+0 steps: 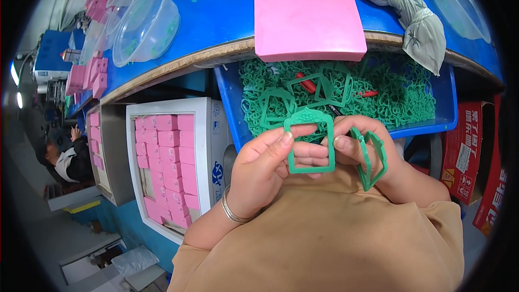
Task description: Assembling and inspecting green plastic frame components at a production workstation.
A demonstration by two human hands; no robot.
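Both hands work close to the chest: the left hand [265,165] and right hand [359,148] pinch 1 green plastic frame [309,143] between them; the right also clasps more green frames [373,157]. Beyond, a blue bin [230,103] of green frames sits under a blue table [216,16] bearing a pink block [305,13].

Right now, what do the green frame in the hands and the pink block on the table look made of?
Green frame: likely moulded plastic or soft rubber, matte, thin walls, uniform colour. Pink block: looks like foam or rubber, smooth matte face, rounded edges; cannot tell which.
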